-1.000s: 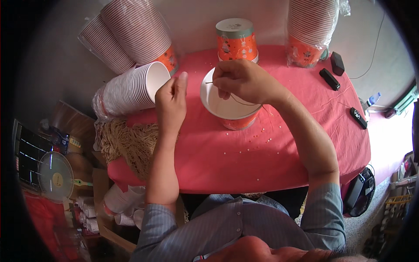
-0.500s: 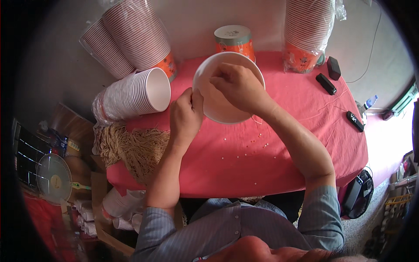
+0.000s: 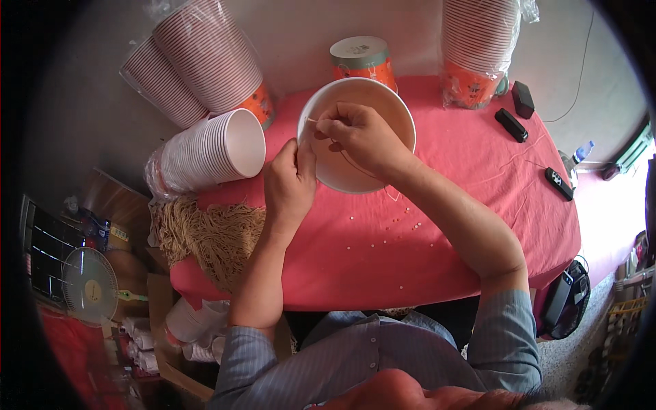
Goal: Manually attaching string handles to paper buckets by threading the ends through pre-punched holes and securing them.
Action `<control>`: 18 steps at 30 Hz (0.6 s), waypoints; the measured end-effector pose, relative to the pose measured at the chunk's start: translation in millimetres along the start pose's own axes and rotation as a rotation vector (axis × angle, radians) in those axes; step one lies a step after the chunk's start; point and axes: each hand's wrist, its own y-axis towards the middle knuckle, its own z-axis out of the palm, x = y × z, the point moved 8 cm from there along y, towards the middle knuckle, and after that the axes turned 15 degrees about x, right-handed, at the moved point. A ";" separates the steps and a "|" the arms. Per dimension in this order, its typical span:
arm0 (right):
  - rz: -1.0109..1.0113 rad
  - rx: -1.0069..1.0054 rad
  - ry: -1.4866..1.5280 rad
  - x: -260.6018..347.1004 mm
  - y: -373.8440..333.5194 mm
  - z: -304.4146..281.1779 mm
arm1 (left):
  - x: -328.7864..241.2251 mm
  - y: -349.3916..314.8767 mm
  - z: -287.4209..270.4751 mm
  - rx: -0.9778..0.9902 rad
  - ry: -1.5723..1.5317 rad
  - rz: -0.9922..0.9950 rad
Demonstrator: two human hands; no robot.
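A large white paper bucket (image 3: 400, 117) tips its open mouth toward me over the table. My left hand (image 3: 292, 183) is closed on the left part of its rim, thumb toward the inside. Inside the mouth, my right hand (image 3: 355, 135) pinches the end of a thin pale cord (image 3: 312, 120) close to the left inner wall. More of the cord seems to trail from under that hand across the rim onto the table. Whether the cord passes through the wall is too small to tell. A bundle of tan cords (image 3: 222, 236) lies beside my left forearm.
A red cloth covers the table (image 3: 328, 273), with small beads or pellets (image 3: 396, 220) scattered on it. Nested buckets (image 3: 198, 154) lie at left; wrapped stacks (image 3: 478, 41) stand behind. An upturned orange bucket (image 3: 362, 55) stands at the back. Dark small devices (image 3: 511, 125) lie at right.
My right hand has shifted slightly left and down inside the bucket, and the cord end now shows at its fingertips. The left hand keeps its hold on the rim.
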 end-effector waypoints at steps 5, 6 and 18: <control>-0.002 0.008 0.057 -2.3 1.6 0.9 | 0.0 0.1 0.9 0.026 -0.021 -0.025; -0.002 0.009 0.056 -1.5 1.1 0.8 | -0.4 0.0 0.9 0.025 -0.021 -0.025; 0.010 0.042 0.069 0.6 -1.1 1.4 | -4.0 -0.1 2.4 0.047 -0.009 -0.019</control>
